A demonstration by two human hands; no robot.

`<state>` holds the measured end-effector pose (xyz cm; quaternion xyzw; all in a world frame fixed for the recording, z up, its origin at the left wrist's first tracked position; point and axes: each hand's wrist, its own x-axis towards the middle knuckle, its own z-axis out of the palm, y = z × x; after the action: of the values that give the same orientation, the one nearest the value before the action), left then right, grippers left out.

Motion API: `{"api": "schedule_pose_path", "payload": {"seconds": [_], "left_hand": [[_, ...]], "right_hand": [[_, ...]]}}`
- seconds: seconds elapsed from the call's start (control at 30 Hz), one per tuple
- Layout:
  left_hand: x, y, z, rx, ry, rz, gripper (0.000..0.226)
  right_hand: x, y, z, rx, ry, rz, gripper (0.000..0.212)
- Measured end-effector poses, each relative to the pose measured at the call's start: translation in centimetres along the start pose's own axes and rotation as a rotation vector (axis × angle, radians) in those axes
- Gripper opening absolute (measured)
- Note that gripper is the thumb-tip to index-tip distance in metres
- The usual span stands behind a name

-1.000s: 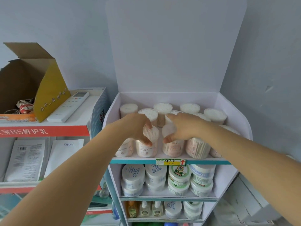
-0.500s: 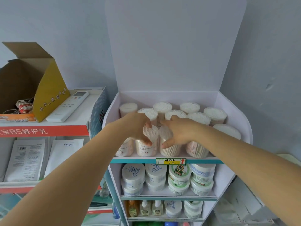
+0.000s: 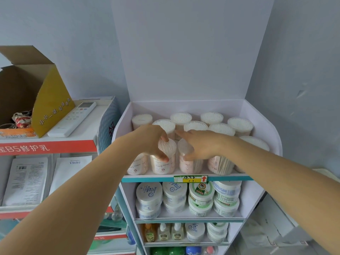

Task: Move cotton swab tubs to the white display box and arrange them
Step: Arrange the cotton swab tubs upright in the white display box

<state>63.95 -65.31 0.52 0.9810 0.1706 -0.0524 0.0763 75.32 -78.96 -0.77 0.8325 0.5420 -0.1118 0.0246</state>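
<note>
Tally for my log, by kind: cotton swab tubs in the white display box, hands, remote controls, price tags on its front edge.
cotton swab tubs: 12 in view
hands: 2, left hand and right hand
remote control: 1
price tag: 1
Total: 16

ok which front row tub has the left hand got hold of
The second tub from the left: the left hand pinches its lid between thumb and fingers.

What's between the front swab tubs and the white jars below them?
Head view: only the teal shelf edge, with a yellow-green price tag stuck on it.
</note>
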Motion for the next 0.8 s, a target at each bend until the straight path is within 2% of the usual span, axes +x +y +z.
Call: {"api": "schedule_pose_path", "payload": {"seconds": [0.1, 0.2, 0.33, 0.47, 0.53, 0.6, 0.67, 0.8], "left_hand": [[0.0, 0.1, -0.1, 0.006, -0.001, 0.004, 0.068], [-0.1, 0.2, -0.1, 0.001, 0.003, -0.005, 0.069], [0.0, 0.2, -0.1, 0.012, 0.000, -0.007, 0.069], [0.1, 0.2, 0.0, 0.016, 0.008, -0.002, 0.068], [0.2, 0.2, 0.1, 0.008, 0.013, -0.004, 0.067], [0.2, 0.1, 0.1, 0.000, 0.015, -0.011, 0.067], [0.2, 0.1, 0.1, 0.000, 0.011, -0.012, 0.067], [0.2, 0.1, 0.0, 0.008, -0.001, -0.006, 0.067]], "right_hand": [[-0.5, 0.7, -1.2, 0.177, -0.048, -0.072, 0.108], [-1.0, 0.9, -1.6, 0.243, 0.042, -0.073, 0.103], [-1.2, 0.5, -0.6, 0.067, 0.082, -0.019, 0.096], [-1.5, 1.2, -0.8, 0.238, -0.001, -0.070, 0.109], [-1.9, 1.8, -1.4, 0.329, 0.013, -0.079, 0.110], [-2.6, 2.9, -2.1, 0.368, 0.060, -0.043, 0.100], [-3.5, 4.2, -2.6, 0.297, 0.078, 0.025, 0.093], [-5.0, 5.7, -1.6, 0.209, 0.042, 0.178, 0.103]]}}
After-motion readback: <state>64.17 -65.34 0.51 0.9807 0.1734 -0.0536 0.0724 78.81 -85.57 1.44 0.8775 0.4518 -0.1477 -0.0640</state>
